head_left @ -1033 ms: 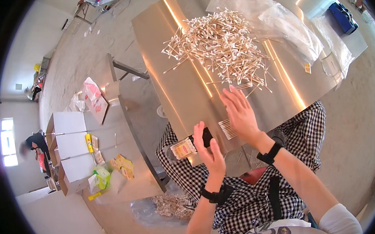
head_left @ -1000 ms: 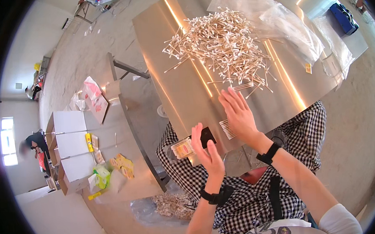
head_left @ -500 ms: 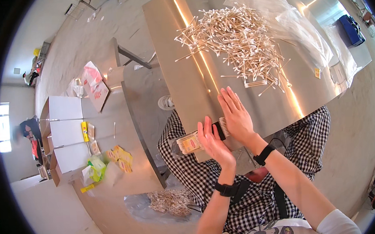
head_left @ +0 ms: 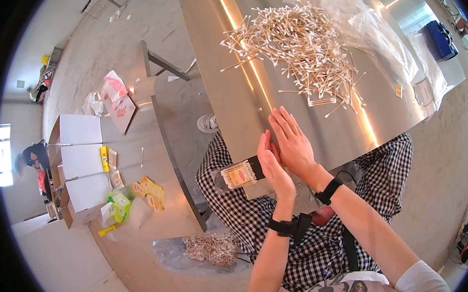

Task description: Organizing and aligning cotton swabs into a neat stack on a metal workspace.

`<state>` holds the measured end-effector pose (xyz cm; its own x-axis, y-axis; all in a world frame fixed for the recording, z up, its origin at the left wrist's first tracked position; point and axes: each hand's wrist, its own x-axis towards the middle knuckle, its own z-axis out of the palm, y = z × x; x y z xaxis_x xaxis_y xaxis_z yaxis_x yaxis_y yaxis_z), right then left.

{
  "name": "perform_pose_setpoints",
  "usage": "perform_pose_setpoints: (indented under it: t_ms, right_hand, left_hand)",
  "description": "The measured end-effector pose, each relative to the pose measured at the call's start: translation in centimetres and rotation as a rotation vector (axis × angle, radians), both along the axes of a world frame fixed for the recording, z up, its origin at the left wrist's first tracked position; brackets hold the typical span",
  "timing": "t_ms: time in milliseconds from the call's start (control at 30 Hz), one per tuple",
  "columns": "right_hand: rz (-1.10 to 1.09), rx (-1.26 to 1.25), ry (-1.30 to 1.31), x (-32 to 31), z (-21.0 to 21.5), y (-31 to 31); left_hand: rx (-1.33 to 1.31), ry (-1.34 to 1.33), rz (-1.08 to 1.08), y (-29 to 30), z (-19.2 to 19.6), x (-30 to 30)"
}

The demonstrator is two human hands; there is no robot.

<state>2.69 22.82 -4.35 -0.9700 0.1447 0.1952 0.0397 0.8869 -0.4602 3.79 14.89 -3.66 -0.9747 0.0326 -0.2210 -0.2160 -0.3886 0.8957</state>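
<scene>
Both my hands are raised at the near edge of the metal table [head_left: 231,108], palms facing each other and close together. My left hand [head_left: 277,173] has its fingers stretched out, pointing up and away. My right hand [head_left: 294,142] lies alongside it with straight fingers pressed side by side. Whatever lies between the palms is hidden. Just left of my left hand is a pack of cotton swabs [head_left: 238,175] with a yellow label, beside a black piece [head_left: 256,167] partly covered by that hand. Farther off, a large heap of loose cotton swabs [head_left: 297,46] spreads over the table.
Clear plastic sheeting [head_left: 366,31] lies beyond the heap, near a blue case [head_left: 441,39]. On the left, a lower table [head_left: 154,151] bears white boxes [head_left: 84,158], a yellow tube [head_left: 104,159] and yellow wrappers [head_left: 150,193]. Below it sits a bag of swabs [head_left: 211,249].
My left hand has moved right and up, closing in on my right hand. The swabs seen between the palms before are now hidden. The labelled pack is more exposed.
</scene>
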Motion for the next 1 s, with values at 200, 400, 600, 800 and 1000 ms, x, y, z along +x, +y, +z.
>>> perform_pose_setpoints:
  t_ms: [200, 400, 600, 800, 1000]
  right_hand:
    - [0.022, 0.038, -0.021, -0.1, -0.3, 0.3]
    - [0.042, 0.218, -0.034, -0.3, -0.5, 0.5]
    - [0.086, -0.006, -0.004, -0.1, -0.3, 0.3]
    - [0.088, 0.074, 0.018, -0.1, -0.7, 0.6]
    - [0.07, 0.117, 0.009, -0.4, -0.6, -0.3]
  left_hand:
    - [-0.041, 0.047, -0.01, -0.3, -0.1, 0.3]
    - [-0.056, 0.129, 0.098, -0.6, -0.2, -0.4]
    - [-0.113, 0.145, 0.08, 0.4, -0.4, 0.0]
    - [-0.297, 0.192, 0.038, -3.9, 1.1, -1.9]
    - [-1.157, 0.354, 0.015, -14.6, 1.2, -6.4]
